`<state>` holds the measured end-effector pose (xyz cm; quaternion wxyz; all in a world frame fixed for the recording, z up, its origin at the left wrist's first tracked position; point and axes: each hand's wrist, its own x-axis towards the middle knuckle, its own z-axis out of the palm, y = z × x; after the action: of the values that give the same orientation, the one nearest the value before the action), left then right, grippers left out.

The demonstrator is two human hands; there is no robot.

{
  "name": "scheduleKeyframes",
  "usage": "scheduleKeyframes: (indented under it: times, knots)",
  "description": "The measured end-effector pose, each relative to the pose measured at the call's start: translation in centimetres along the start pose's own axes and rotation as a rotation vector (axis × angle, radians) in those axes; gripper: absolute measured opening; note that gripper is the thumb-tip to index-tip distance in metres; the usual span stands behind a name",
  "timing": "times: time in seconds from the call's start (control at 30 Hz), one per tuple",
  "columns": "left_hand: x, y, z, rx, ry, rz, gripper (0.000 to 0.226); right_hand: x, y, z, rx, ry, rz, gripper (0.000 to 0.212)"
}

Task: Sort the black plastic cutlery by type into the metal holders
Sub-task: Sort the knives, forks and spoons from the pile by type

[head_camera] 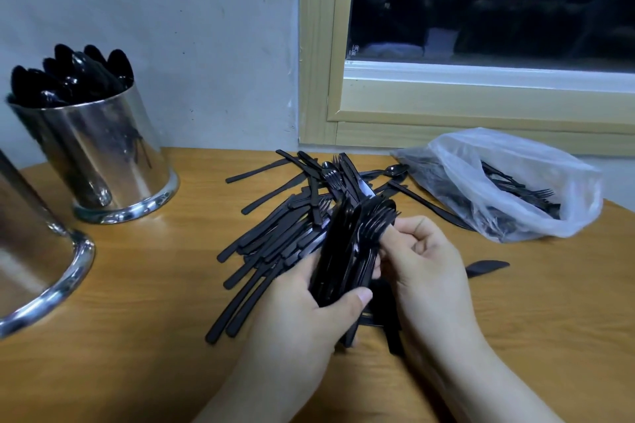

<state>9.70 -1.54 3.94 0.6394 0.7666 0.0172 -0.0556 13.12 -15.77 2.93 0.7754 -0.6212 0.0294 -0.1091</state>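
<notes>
Above the table (144, 336), a bundle of forks (347, 251) is gripped by the left hand (299, 312) and apparently pinched by the right hand (426, 264); next, a holder (103, 154) must be chosen.

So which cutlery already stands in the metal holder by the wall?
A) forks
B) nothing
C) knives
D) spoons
D: rounded black spoons stick out of the top of the metal holder by the wall.

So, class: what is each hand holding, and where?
Both hold one bundle of forks: left hand grips the handles, right hand pinches near the tines.
</notes>
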Motion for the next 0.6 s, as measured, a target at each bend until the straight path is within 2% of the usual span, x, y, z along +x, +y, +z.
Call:
scheduleKeyframes:
  times: [0.1,0.17,0.27,0.33,0.47,0.6]
  knots:
    - [0.2,-0.1,-0.3,-0.09,0.05,-0.012,0.007,0.3,0.3,0.0,-0.007,-0.021,0.007,0.027]
    - [0.3,-0.3,-0.8,-0.165,0.014,-0.018,0.002,0.5,0.3,-0.1,0.005,-0.049,0.024,0.035]
    - [0.2,-0.5,-1.2,-0.279,-0.077,-0.017,0.016,0.5,0.0,-0.3,-0.002,-0.126,-0.01,0.013]
    - [0.1,-0.4,-1.4,-0.328,-0.127,-0.015,0.021,0.4,-0.2,-0.3,0.017,-0.139,-0.009,0.006]
    - [0.0,-0.4,-2.0,-0.371,-0.19,0.0,0.018,0.3,-1.6,-0.1,-0.02,-0.156,-0.03,0.005]
    - [-0.6,-0.3,-3.3,-0.417,-0.226,0.02,0.008,-0.5,-3.4,0.6,-0.194,-0.206,-0.081,0.009]
